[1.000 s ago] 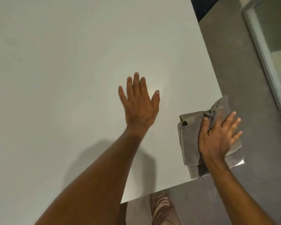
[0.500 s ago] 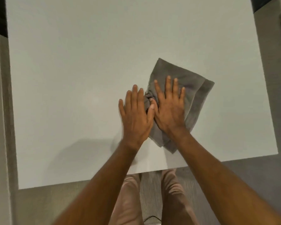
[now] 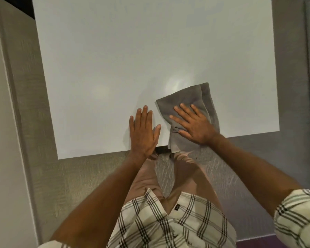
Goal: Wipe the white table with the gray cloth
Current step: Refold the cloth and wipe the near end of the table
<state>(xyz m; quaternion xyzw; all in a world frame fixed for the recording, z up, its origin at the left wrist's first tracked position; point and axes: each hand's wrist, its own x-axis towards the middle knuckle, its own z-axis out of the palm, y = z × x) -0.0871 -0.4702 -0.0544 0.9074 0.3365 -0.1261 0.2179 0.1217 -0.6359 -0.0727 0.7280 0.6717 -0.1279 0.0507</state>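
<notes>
From the head view, the gray cloth (image 3: 190,106) lies on the white tabletop (image 3: 132,59) at its near edge, right of center, one corner hanging over. The right hand (image 3: 193,124) presses flat on it, fingers spread; the left hand (image 3: 143,133) rests flat and empty just beside it. Keeping the palm down evenly should help. Half a second ago, both hands touched and the cloth sat farther in.
</notes>
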